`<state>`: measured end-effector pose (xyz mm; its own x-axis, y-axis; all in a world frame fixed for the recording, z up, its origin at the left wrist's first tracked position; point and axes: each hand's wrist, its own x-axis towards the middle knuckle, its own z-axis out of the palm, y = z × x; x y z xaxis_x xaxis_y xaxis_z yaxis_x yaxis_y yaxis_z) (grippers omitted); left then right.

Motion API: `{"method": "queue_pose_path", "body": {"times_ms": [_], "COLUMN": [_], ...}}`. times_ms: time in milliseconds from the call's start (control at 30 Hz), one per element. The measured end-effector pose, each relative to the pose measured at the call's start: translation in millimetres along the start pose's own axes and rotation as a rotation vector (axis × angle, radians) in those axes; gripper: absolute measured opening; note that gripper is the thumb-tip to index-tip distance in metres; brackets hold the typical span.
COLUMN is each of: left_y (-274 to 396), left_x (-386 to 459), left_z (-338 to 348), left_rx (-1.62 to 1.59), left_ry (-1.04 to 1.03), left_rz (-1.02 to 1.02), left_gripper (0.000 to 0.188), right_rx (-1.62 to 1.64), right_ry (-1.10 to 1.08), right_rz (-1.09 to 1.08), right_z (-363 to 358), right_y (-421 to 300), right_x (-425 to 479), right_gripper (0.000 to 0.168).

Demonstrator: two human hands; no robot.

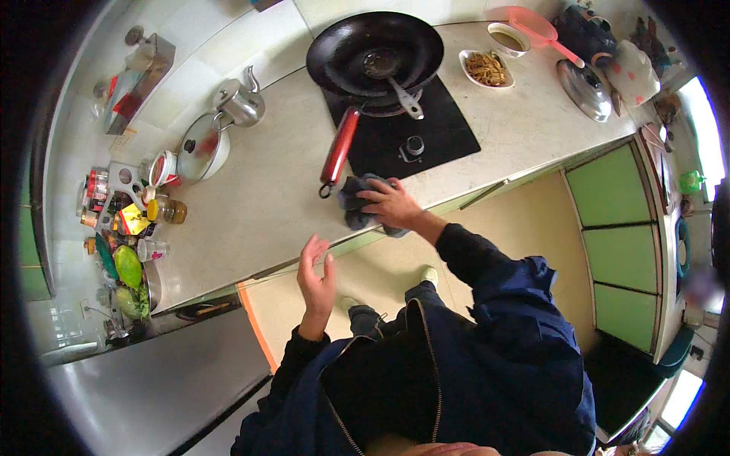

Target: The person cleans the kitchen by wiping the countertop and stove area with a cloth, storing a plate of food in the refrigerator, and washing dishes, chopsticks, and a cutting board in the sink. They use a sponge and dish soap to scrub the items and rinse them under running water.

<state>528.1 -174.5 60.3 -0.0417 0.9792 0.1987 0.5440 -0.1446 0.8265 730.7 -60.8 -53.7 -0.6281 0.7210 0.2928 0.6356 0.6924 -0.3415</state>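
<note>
My right hand rests on a bunched dark grey cloth at the counter's front edge, fingers spread over it; whether they grip it is hard to see. My left hand is raised in front of the counter edge, holding nothing, its fingers apart from the thumb. Beyond the cloth, a black wok with a red handle sits on a black induction cooktop. A metal utensil leans in the wok, its grey handle over the near rim. The cooktop's knob is near its front.
Right of the wok stand a dish of food, a bowl of liquid, a pink strainer and a metal lid. To the left are a metal kettle, a glass-lidded pot, jars and green vegetables.
</note>
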Motion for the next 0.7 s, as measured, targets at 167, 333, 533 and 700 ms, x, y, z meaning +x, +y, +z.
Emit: {"method": "queue_pose_path", "body": {"times_ms": [167,333,533,700], "left_y": [47,43,40,30], "left_x": [18,33,52,82], "left_z": [49,56,41,48], "left_rx": [0.009,0.081,0.145,0.342], "left_ry": [-0.038,0.021,0.349,0.195], "left_rz": [0.078,0.153,0.167,0.199], "left_gripper": [0.04,0.039,0.042,0.045], "right_rx": [-0.103,-0.19,-0.153,-0.121], "right_ry": [0.001,0.044,0.27,0.082], "right_rz": [0.234,0.545,0.308,0.007], "right_z": [-61,-105,-109,-50], "right_y": [97,163,111,47], "right_x": [-93,-145,-97,-24], "right_gripper": [0.035,0.037,0.039,0.046]}}
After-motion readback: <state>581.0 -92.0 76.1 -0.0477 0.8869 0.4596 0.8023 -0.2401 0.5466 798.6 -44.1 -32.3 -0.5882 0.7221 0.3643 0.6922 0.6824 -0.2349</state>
